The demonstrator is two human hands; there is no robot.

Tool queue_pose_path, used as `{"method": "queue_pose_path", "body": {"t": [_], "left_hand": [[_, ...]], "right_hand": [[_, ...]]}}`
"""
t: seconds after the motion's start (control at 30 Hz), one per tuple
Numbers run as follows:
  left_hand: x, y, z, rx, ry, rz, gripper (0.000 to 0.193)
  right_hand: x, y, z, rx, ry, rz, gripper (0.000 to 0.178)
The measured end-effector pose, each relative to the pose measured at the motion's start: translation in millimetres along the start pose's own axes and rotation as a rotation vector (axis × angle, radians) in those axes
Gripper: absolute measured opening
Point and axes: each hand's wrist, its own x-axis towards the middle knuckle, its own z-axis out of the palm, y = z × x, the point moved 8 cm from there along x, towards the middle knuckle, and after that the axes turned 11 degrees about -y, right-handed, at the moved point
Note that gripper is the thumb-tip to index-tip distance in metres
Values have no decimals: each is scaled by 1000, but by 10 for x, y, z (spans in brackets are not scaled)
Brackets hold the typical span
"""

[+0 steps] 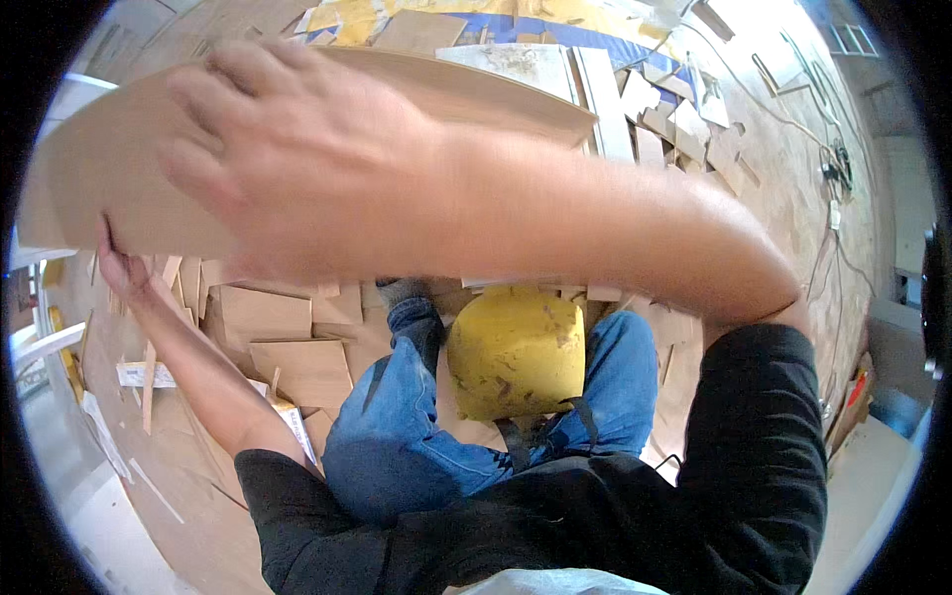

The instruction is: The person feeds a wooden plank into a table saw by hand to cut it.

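Observation:
A long wooden board (129,169), light brown with a curved edge, spans the upper left in front of me. My left hand (129,273) grips its near edge at the left, thumb up against its face. Across the board reaches my right arm, and my right hand (268,129) is over its upper left part, fingers bent and smeared by motion. The palm and fingertips are hidden, so anything held there cannot be made out. Between my legs is a worn yellow rounded piece (516,352) with black straps at its lower end.
Flat wooden offcuts (297,367) lie below the board at the left. Beyond it, white panels (605,104) and scrap pieces (689,129) are scattered near a blue and yellow sheet (476,25). Cables (828,149) run along the floor at the right.

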Motion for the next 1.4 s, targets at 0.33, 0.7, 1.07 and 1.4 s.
{"method": "queue_pose_path", "body": {"t": [0.33, 0.7, 1.07, 1.4], "left_hand": [[-1162, -1727, -1101, -97, 235, -195, 58], [-1710, -2208, -885, -307, 234, -323, 50], [-1831, -2030, -649, -273, 140, -282, 53], [-1851, -2069, -746, -289, 153, -280, 53]], "right_hand": [[-1031, 413, 1983, -149, -272, 423, 55], [-1701, 767, 2198, -178, -331, 615, 56], [-1958, 824, 2103, -123, -316, 718, 59], [-2024, 851, 2076, -108, -252, 730, 58]]}}
